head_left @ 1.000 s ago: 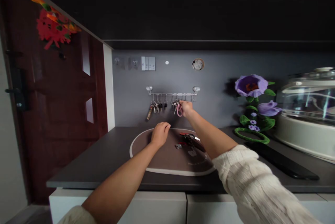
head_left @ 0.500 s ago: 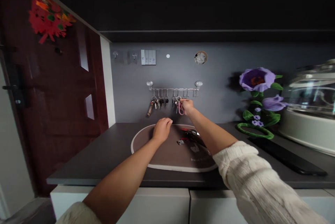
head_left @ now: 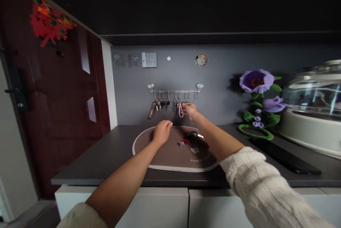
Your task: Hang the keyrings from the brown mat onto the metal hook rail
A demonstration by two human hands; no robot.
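A metal hook rail (head_left: 174,91) on the grey wall carries several bunches of keys (head_left: 160,105). At its middle hangs a bunch with a pink loop strap (head_left: 181,110). My right hand (head_left: 190,110) is closed at the right side of this strap, its fingertips against the bunch's upper part; the exact contact is too small to see. My left hand (head_left: 163,131) is held above the oval brown mat (head_left: 165,158), fingers together and bent, with nothing visible in them. On the mat lie a dark bunch of keys (head_left: 194,135) and a small red-and-silver item (head_left: 182,143).
A purple plush flower (head_left: 257,80) stands on the right of the counter (head_left: 106,153), beside a white appliance with a clear cover (head_left: 311,128). A flat black object (head_left: 287,158) lies before them. A dark cabinet (head_left: 170,7) overhangs; a dark red door (head_left: 66,114) is at left.
The pink-strapped bunch now hangs straight down at the rail, its strap turned more to the front. My right fingers have shifted slightly to its right. The view has tilted a little.
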